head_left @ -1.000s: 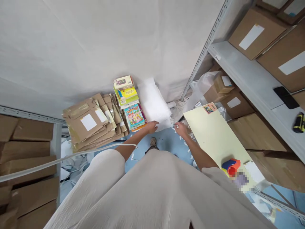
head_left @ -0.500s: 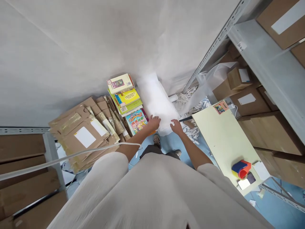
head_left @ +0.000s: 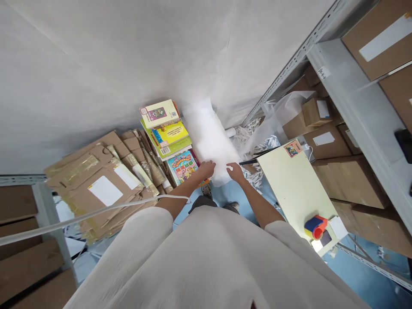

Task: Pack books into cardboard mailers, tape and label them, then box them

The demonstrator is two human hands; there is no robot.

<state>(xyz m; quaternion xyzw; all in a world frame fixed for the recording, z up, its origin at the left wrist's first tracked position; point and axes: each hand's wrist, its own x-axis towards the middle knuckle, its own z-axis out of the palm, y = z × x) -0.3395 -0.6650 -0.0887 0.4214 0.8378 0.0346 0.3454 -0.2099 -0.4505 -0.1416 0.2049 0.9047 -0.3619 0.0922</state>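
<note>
A white stack of soft sheets (head_left: 210, 139) leans against the white wall on the floor. My left hand (head_left: 206, 168) rests on its lower left edge with fingers curled over it. My right hand (head_left: 234, 171) touches its lower right edge, fingers bent on the sheet. Left of the stack lie colourful children's books (head_left: 167, 133), some piled and one (head_left: 184, 166) flat right beside my left hand.
Flattened cardboard mailers (head_left: 99, 180) lie in a heap at the left. A pale yellow table (head_left: 298, 189) stands at the right with a red and blue tape dispenser (head_left: 315, 226). Metal shelving (head_left: 350, 98) with brown boxes runs along the right; shredded paper (head_left: 254, 133) litters the blue floor.
My right hand has moved left from the table's corner onto the white stack. My left hand stays on the stack. The camera has tilted slightly.
</note>
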